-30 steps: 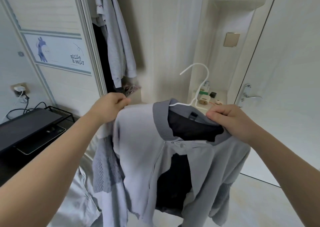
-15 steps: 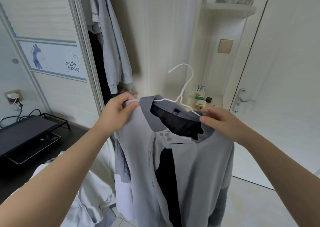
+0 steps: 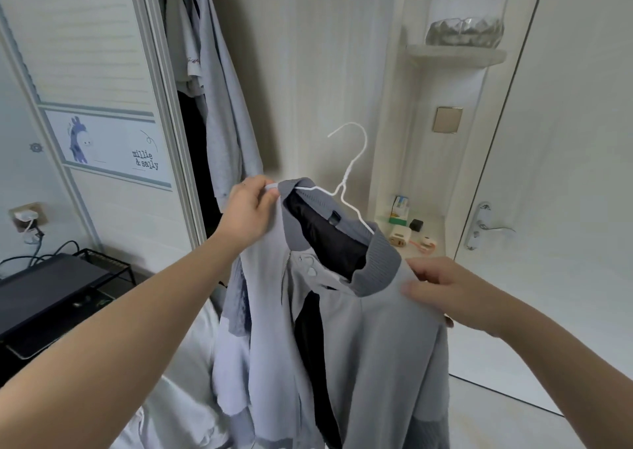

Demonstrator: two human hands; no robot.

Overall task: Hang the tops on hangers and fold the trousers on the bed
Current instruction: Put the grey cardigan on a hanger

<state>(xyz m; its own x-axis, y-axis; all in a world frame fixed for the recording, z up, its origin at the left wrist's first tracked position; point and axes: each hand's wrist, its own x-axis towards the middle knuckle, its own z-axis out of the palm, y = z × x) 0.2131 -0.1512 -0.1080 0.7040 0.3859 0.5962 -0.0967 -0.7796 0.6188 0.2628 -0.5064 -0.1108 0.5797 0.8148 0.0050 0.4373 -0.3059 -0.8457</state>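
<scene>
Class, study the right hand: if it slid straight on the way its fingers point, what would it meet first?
The right hand, gripping the jacket at its shoulder, points left; it would likely meet the ribbed collar first, though depth is unclear.

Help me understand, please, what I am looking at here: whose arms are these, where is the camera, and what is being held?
There is no machine here. The two bare arms belong to a person who wears a wide-angle camera on the head, so the single picture looks forward and down at their own hands. The left hand pinches one shoulder of a grey jacket, at the end of a white wire hanger. The right hand holds the other shoulder. The hanger sits inside the collar with its hook pointing up. Behind, other clothes hang in an open wardrobe. To the right are a small shelf with a few small items on it and a door handle.
</scene>
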